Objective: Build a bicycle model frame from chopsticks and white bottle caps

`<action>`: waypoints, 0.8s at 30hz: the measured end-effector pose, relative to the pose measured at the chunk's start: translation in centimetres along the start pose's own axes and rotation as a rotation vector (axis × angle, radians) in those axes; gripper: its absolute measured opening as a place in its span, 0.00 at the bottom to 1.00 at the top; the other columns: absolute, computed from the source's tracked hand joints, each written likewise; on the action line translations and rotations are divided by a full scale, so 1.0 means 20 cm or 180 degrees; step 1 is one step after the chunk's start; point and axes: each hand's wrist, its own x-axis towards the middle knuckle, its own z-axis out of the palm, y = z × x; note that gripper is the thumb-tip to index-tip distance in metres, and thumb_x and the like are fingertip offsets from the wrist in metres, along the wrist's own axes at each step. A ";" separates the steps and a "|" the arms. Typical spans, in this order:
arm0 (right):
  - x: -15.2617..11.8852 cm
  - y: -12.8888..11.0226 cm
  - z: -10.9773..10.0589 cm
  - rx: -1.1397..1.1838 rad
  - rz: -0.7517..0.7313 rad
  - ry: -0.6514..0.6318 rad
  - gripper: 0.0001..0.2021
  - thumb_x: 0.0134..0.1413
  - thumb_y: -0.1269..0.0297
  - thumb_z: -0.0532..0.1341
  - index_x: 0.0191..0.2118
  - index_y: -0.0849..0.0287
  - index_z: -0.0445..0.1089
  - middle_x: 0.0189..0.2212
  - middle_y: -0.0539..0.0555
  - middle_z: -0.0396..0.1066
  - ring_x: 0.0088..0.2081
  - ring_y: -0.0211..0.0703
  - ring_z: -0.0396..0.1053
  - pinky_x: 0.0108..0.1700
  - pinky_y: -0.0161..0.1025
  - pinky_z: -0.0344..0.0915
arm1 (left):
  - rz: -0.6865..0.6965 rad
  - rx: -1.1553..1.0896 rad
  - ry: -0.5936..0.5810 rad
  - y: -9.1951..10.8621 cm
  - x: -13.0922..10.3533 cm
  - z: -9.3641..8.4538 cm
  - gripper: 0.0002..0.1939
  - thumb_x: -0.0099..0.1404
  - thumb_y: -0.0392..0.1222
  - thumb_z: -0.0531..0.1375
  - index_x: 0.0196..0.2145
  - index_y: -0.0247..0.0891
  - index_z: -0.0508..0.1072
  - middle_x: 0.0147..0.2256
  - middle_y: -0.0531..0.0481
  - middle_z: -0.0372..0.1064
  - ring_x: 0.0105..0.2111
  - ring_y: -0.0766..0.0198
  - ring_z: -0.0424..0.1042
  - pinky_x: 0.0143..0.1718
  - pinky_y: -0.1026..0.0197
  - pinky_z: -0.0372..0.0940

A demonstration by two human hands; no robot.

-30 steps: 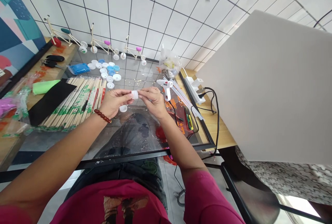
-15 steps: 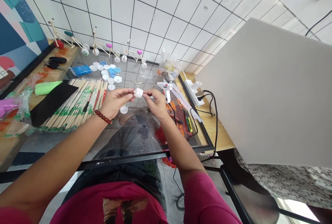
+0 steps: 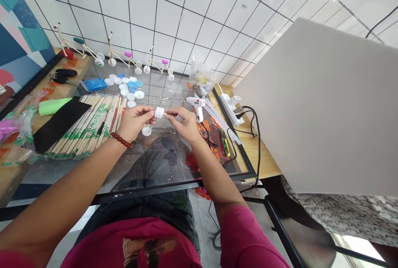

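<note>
My left hand (image 3: 134, 122), a beaded bracelet at its wrist, pinches a white bottle cap (image 3: 159, 112) from the left, above the glass tabletop. It may be two caps put together; the join is too small to tell. From the right, my right hand (image 3: 183, 124) pinches what looks like a short thin stick (image 3: 166, 114) at the cap's side. Below my left fingers another white cap (image 3: 146, 131) lies on the glass. A group of white and blue caps (image 3: 132, 89) is spread out beyond my left hand.
Wrapped chopsticks (image 3: 83, 129) lie left of my hands. A white glue gun (image 3: 197, 106) stands at the right, near glue sticks (image 3: 222, 119), a utility knife (image 3: 224, 143) and a power strip (image 3: 231, 108). Small stick-built tricycles (image 3: 158, 64) line the wall.
Both hands and the cap have shifted slightly left. The cap has turned, and more of the thin stick shows between it and my right fingertips.
</note>
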 end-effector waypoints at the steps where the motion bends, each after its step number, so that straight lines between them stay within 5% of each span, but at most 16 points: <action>1: 0.00 0.00 0.00 0.0016 -0.0003 0.0004 0.11 0.67 0.53 0.66 0.40 0.53 0.82 0.37 0.55 0.83 0.40 0.47 0.78 0.49 0.46 0.72 | -0.0018 -0.0002 0.0011 0.00 0.00 0.00 0.19 0.46 0.49 0.78 0.30 0.35 0.82 0.25 0.49 0.78 0.25 0.65 0.75 0.32 0.59 0.75; 16: 0.00 0.01 0.02 0.0270 0.0340 -0.0054 0.13 0.67 0.52 0.60 0.36 0.55 0.73 0.34 0.53 0.76 0.38 0.46 0.72 0.47 0.43 0.69 | 0.0390 0.0505 -0.0183 -0.04 0.00 -0.02 0.22 0.51 0.54 0.76 0.37 0.36 0.84 0.29 0.47 0.79 0.26 0.62 0.77 0.34 0.55 0.78; 24: -0.02 0.01 0.03 0.0436 0.0631 -0.0275 0.16 0.67 0.47 0.57 0.36 0.55 0.67 0.31 0.50 0.69 0.35 0.43 0.66 0.43 0.41 0.64 | 0.1325 0.1463 -0.0253 -0.03 -0.02 -0.03 0.12 0.60 0.49 0.69 0.36 0.38 0.84 0.36 0.45 0.81 0.31 0.61 0.78 0.35 0.58 0.76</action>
